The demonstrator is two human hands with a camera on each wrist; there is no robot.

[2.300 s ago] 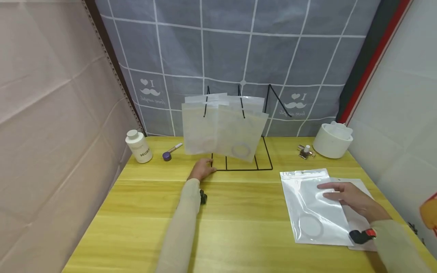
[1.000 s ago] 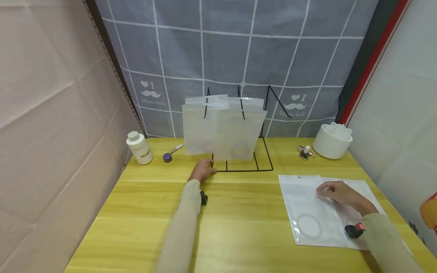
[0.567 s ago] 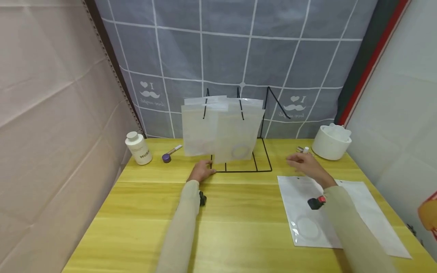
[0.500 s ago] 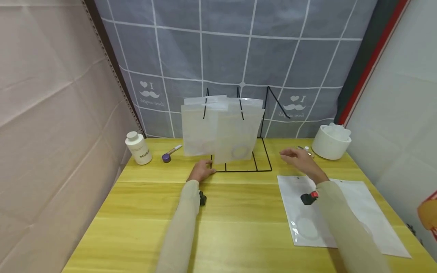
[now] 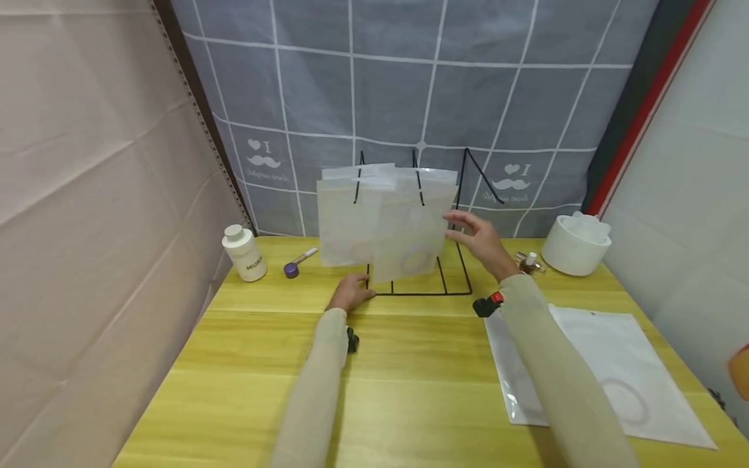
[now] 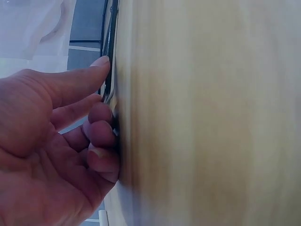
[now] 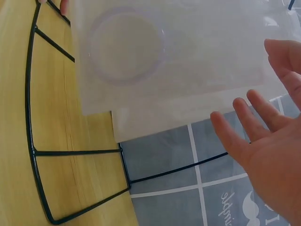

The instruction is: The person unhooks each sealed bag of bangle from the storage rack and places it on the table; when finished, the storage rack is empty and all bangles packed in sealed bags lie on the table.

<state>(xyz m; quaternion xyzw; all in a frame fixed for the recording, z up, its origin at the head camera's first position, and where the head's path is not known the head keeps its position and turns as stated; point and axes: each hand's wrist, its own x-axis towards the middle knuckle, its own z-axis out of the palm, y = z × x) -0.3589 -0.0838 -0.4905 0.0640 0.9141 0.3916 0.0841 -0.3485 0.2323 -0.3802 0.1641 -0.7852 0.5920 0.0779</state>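
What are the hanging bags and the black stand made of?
The hanging bags look like thin frosted plastic: milky and half see-through, with a faint ring showing through, and they hang a bit wavy. The black stand looks like thin metal wire, probably painted or coated black: its slim rods keep straight lines and sharp bends. The left hand rests at its base.

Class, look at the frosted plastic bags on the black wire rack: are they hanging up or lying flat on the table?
Hanging. The frosted bags are threaded on the wire rack's upright prongs, their lower edges clear of its base.
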